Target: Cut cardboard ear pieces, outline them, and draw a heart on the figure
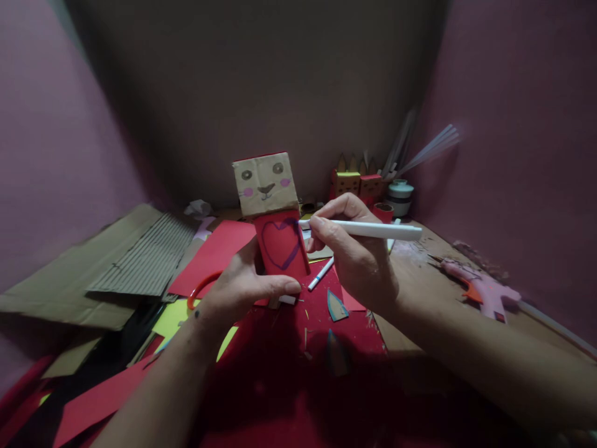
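A cardboard animal figure stands upright over the table, its boxy face drawn with eyes, a nose and pink cheeks. On its red body is a purple heart outline. My left hand grips the lower body, thumb across the front and the other fingers hidden behind. Between the fingertips of my right hand is a white marker, its tip at the heart's upper right edge. Below lie a white stick-like pen or cap and a pointed cardboard ear piece edged in blue; a second such piece lies in shadow.
Corrugated cardboard and red paper are piled at left, beside orange-handled scissors. A pink glue gun rests at right. Behind stand similar box figures, a lidded jar and clear glue sticks.
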`<state>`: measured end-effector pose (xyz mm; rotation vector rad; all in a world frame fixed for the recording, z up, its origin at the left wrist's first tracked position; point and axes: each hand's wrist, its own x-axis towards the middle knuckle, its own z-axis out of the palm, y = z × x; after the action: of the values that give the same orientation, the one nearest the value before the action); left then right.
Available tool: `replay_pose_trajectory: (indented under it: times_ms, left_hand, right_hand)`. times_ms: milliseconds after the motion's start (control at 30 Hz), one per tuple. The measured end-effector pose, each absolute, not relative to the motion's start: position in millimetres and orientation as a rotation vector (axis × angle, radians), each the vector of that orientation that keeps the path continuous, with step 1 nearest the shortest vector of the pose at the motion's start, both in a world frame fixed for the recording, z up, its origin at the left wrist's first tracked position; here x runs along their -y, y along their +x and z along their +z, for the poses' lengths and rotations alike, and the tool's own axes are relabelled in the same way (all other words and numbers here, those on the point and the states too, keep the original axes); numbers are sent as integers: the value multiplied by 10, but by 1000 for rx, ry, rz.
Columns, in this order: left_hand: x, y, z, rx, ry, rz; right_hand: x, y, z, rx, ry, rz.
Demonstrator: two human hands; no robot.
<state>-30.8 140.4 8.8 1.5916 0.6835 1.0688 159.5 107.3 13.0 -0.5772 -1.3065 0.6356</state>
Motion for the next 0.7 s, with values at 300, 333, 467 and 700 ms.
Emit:
replay_pose_trajectory:
  times_ms: [300, 333, 467, 700]
  left_hand:
    - [-1378, -300, 114, -710, 1596, 1104]
    - [-1380, -302, 107, -712, 1596, 1105]
    - [-1386, -310, 92, -715, 1603, 1111]
    - [-1365, -290, 137, -705, 1640, 1083]
  right_hand:
    - [-1024, 1576, 182, 1334, -634, 594]
    - [-1020, 1574, 182, 1340, -646, 594]
    - [-1030, 1563, 165, 1336, -634, 599]
    - [-1058, 1564, 146, 1292, -593, 609]
